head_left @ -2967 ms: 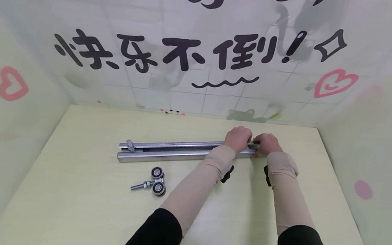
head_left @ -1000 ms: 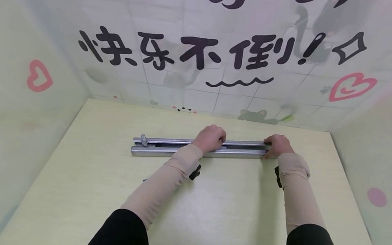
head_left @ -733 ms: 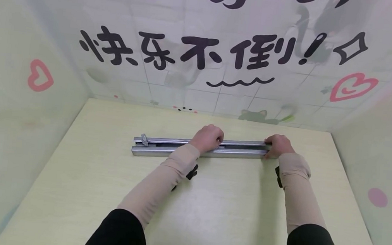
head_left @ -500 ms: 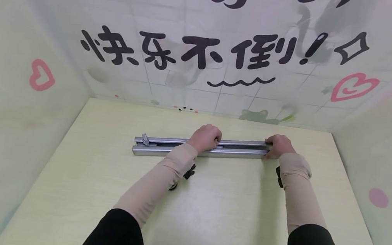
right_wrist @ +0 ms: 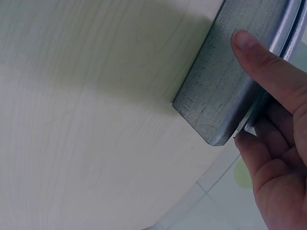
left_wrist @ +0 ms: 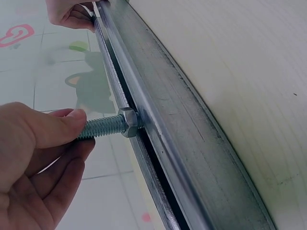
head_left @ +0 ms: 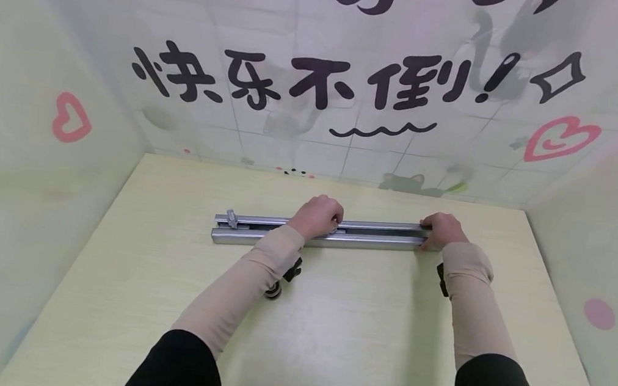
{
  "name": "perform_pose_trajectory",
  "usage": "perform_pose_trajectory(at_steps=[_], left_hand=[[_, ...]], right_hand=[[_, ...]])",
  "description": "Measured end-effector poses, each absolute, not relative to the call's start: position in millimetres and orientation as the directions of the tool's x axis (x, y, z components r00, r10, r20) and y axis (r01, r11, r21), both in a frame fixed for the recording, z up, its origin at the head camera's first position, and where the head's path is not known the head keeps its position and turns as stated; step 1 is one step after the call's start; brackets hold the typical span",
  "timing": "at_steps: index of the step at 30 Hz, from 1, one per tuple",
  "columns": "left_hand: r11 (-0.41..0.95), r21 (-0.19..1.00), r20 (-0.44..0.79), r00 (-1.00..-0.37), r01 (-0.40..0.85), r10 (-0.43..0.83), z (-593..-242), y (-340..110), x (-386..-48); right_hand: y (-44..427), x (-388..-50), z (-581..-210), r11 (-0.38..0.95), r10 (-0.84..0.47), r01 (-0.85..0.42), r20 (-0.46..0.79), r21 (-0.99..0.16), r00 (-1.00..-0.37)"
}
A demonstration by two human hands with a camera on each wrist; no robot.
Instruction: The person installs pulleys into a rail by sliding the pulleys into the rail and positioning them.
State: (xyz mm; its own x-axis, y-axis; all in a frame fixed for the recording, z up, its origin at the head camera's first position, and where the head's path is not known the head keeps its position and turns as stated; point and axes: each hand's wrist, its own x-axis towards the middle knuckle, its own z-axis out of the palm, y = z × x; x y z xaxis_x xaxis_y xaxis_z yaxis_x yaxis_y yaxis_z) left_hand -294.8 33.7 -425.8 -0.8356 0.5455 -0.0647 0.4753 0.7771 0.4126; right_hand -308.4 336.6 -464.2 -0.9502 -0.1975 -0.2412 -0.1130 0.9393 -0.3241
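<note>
Pinching silver threaded metal bolt in left hand, gripping long grey slotted metal rail in right hand.

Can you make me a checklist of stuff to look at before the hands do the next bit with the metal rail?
1. Right hand grips the rail near its right end: ok.
2. Left hand pinches the bolt: ok.
3. Bolt pokes out of the rail's slot: ok.
4. Nut tight on the bolt: cannot tell; a picture doesn't show tightness.
5. Rail rests on the table: ok.
6. Wheel clear of the left sleeve: cannot tell; the sleeve partly hides it.
</note>
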Motion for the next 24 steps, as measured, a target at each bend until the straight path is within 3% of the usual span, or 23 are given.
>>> perform_pose_trajectory(at_steps=[7,15,24], left_hand=[[0.763,0.429,-0.059,-0.827,0.484,0.558,-426.7,32.4,-294.2],[0.737,0.521,-0.161,-0.798,0.431,0.580,-428.2,8.6,-299.3],[0.677,0.637,-0.002,-0.877,0.369,0.480,-386.5,-82.2,-286.8]], right_hand=[[336.0,-308.0,-465.5,0.937,-0.200,-0.114,-0.238,-0.330,-0.950],[333.9,-306.9,-462.7,0.940,-0.207,-0.124,-0.243,-0.318,-0.948],[331.2,-304.0,-457.0,0.941,-0.204,-0.117,-0.258,-0.317,-0.944]])
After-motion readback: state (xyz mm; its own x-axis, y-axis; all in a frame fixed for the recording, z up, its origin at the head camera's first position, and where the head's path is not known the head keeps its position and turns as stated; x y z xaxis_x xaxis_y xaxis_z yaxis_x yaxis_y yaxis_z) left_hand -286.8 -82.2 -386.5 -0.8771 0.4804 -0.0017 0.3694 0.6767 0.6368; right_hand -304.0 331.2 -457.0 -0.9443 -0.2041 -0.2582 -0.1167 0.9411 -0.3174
